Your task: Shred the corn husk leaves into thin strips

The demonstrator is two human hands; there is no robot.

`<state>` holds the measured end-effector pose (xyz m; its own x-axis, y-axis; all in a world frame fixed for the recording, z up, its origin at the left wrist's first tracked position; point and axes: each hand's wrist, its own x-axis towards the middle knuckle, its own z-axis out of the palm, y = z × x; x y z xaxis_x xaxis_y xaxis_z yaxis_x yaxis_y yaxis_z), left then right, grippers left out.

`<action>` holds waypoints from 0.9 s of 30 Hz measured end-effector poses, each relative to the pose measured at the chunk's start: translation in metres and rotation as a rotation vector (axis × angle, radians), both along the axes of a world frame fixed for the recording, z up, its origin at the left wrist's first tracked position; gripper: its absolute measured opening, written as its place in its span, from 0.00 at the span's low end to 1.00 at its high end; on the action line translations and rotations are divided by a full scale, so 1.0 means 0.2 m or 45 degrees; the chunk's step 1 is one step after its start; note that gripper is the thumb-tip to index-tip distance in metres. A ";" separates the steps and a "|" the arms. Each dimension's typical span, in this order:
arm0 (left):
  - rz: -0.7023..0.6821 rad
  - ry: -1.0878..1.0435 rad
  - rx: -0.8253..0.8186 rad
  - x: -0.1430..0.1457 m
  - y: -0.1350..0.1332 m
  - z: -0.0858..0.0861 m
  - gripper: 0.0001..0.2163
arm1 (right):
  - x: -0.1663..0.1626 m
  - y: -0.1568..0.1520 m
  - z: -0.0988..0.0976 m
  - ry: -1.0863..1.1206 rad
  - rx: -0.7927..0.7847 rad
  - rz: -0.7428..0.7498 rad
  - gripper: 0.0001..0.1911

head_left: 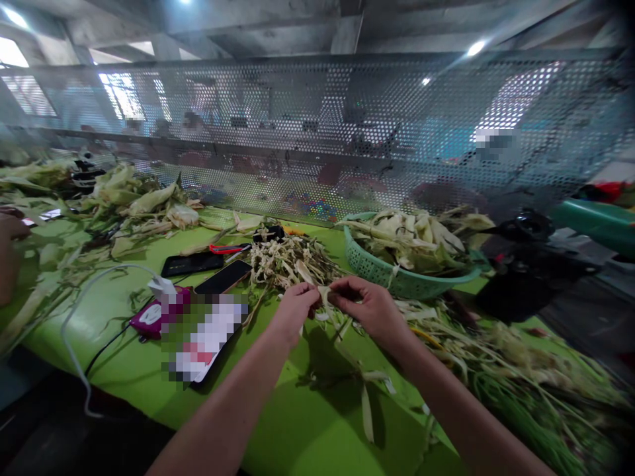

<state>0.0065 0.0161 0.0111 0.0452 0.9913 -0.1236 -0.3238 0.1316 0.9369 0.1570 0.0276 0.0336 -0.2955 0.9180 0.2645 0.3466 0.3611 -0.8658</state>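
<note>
A pale strip of corn husk (324, 295) is stretched between my hands above the green table (282, 423). My left hand (297, 305) is closed, its fingertips pinching the strip from the left. From the other side, my right hand (366, 303) grips the same husk between thumb and fingers. Just beyond them lies a heap of small twisted or knotted husk pieces (278, 264). Loose husk scraps (366, 403) lie on the table below my hands.
A green plastic basket (421, 283) of husks stands at the right, near a dark machine (530, 271). Phones (192, 264), red-handled scissors (223, 249) and a purple box with a white cable (153, 317) lie left. A perforated metal screen (278, 132) runs behind. Another person's arm (10, 244) shows far left.
</note>
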 end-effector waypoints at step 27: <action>-0.050 0.334 0.279 0.02 0.04 -0.05 0.05 | 0.01 0.03 -0.04 0.271 -0.305 -0.091 0.16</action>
